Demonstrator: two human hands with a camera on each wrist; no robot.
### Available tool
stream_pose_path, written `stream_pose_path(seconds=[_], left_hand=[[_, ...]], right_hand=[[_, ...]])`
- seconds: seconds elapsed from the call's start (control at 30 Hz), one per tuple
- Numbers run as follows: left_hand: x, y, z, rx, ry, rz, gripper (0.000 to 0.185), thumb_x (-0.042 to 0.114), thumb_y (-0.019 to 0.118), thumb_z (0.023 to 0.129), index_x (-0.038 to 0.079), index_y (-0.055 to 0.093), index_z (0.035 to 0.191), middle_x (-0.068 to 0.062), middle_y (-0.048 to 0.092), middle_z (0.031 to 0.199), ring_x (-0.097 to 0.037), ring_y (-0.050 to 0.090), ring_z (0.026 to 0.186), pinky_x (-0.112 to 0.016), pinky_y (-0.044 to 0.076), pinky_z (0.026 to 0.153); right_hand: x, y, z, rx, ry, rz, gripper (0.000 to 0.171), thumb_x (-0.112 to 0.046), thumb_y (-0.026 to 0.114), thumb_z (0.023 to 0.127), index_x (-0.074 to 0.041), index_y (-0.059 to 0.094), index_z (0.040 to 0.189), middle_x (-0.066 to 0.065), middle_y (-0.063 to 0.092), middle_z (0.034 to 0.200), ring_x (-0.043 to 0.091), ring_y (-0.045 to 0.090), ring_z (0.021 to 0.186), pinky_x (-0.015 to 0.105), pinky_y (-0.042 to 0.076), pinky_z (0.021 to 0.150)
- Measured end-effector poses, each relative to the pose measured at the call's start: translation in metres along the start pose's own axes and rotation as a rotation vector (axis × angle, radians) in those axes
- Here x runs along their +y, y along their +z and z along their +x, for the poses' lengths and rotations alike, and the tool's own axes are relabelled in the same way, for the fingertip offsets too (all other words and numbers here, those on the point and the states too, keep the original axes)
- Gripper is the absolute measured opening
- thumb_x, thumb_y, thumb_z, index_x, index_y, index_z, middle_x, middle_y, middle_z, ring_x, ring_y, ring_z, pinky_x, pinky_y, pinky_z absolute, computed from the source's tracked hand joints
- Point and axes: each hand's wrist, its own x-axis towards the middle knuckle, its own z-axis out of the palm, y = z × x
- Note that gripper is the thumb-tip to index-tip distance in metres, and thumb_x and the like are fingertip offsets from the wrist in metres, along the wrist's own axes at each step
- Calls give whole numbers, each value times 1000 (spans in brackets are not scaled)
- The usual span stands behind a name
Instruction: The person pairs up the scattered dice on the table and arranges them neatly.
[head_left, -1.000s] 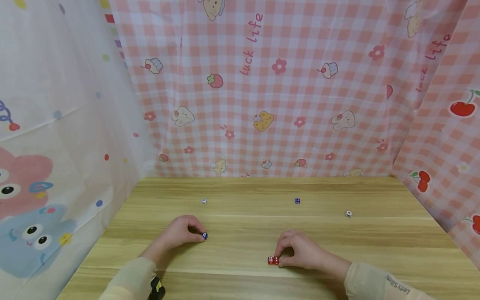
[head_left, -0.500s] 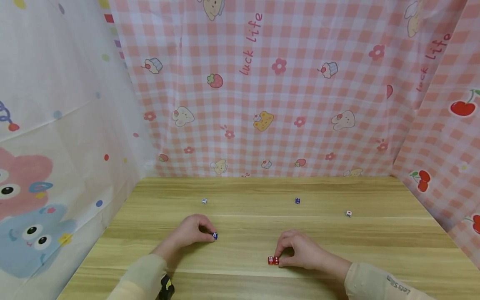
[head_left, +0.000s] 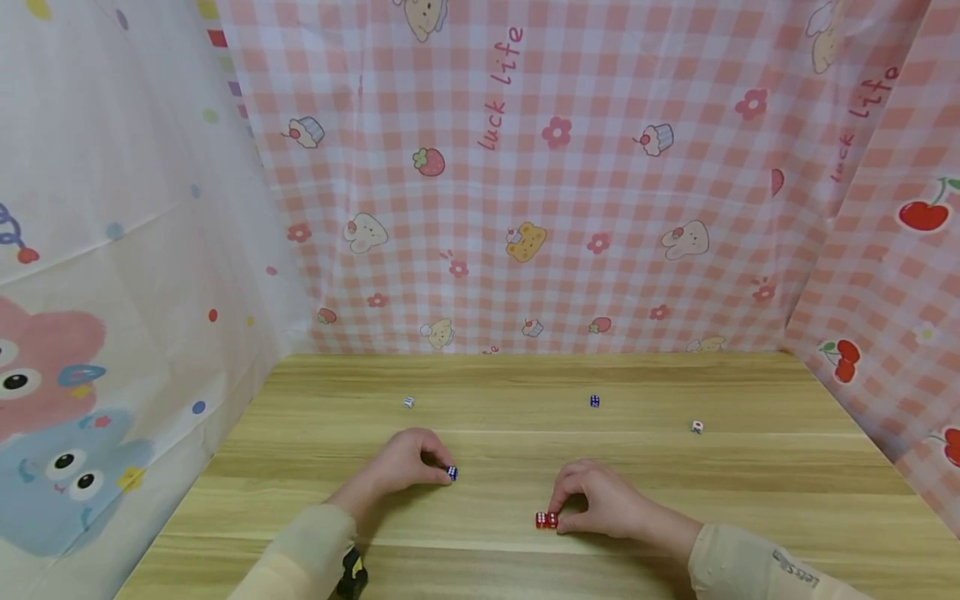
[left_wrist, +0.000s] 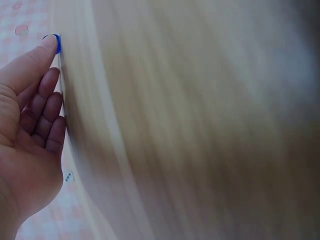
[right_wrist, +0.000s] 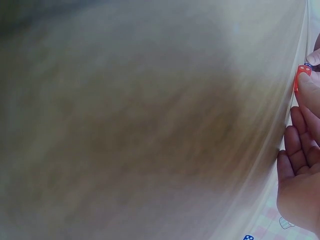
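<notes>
The left hand (head_left: 408,462) has slid rightward across the wooden table (head_left: 750,500), pinching a blue die (head_left: 452,472), so this die comes nearer the two red dice (head_left: 547,520) pinched by the unmoved right hand (head_left: 600,504). Further back lie two white dice (head_left: 408,402) and another blue die (head_left: 595,401).

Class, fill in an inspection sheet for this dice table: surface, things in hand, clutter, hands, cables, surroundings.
Surface: wooden table, light grain.
Things in hand: blue die at the left fingertips; red dice, two side by side, at the right fingertips.
Clutter: pale die, dark blue die and white die lying apart farther back.
Hands: left hand pinches the blue die; right hand holds the red dice.
Cables: nothing seen.
Surroundings: pink checked cloth behind and right; white cartoon cloth left.
</notes>
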Motion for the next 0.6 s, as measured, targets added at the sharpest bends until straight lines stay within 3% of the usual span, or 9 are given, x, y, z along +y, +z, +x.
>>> stream_pose_path(seconds=[0.6], left_hand=[[24,24,23,-36,32,9,10,16,87,77,16,77,81,12,66,80,-6,57,78,-27,46,75]], right_hand=[[2,0,0,-7,5,2,16,-26,87,76,-28,74,85,-21,60,95,6,56,96,35,46,89]])
